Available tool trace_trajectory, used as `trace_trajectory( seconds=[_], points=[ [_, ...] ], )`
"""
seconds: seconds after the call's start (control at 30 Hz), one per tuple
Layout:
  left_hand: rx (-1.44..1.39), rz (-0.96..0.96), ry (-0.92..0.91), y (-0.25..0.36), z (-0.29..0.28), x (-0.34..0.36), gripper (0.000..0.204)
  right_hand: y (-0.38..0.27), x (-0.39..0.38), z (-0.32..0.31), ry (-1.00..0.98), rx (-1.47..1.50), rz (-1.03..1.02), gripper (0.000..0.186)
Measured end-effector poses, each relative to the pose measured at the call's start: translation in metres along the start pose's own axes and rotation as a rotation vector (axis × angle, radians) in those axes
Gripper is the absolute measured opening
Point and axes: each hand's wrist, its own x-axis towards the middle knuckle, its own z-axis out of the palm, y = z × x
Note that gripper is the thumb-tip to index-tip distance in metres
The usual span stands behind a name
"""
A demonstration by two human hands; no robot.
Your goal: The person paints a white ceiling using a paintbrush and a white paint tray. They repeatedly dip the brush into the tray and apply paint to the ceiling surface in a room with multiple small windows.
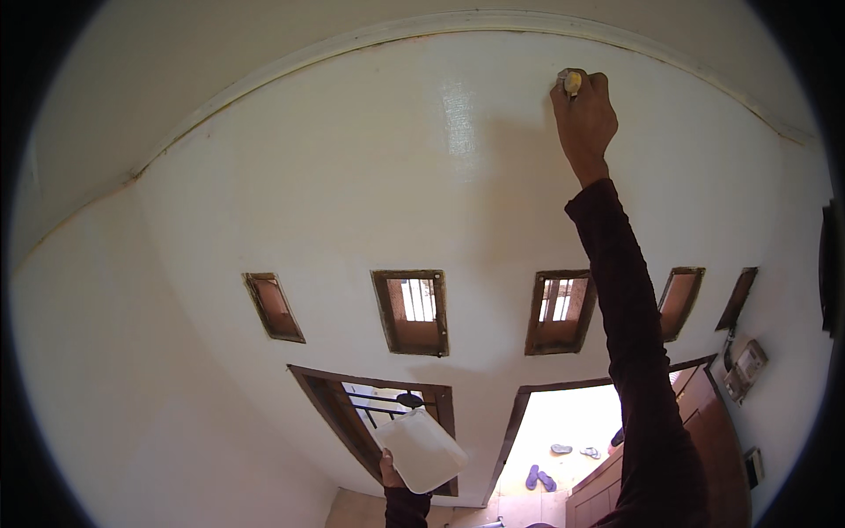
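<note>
My right hand (585, 123) is raised high on the pale wall (352, 176), close under the ceiling trim. Its fingers are closed round what looks like a paintbrush (574, 84), whose yellow handle end points toward me. The bristles are hidden behind the hand. Left of it, a glossy wet-looking streak (458, 128) shines on the wall. Low in the view, my left hand (391, 472) grips the edge of a white rectangular plastic container (424, 451), held tilted in front of the window. I cannot see what is inside the container.
Several small wood-framed openings (410, 313) run across the wall. Below are a barred window (374, 400) and a bright doorway (546, 422) with a brown door (704, 440) standing open. Sandals (540, 478) lie beyond it. A meter box (746, 368) hangs on the right wall.
</note>
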Motion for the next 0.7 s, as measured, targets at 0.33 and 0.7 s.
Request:
trace_trajectory(
  seconds=[0.33,0.7],
  points=[
    [-0.045,-0.018,-0.023,-0.002,0.000,-0.002,0.074,-0.124,-0.010,0.061,-0.168,0.452,-0.116,0.019],
    [-0.077,-0.072,0.088,-0.007,0.019,-0.009,0.073,0.062,0.054,0.049,-0.131,0.524,0.208,0.046]
  ],
)
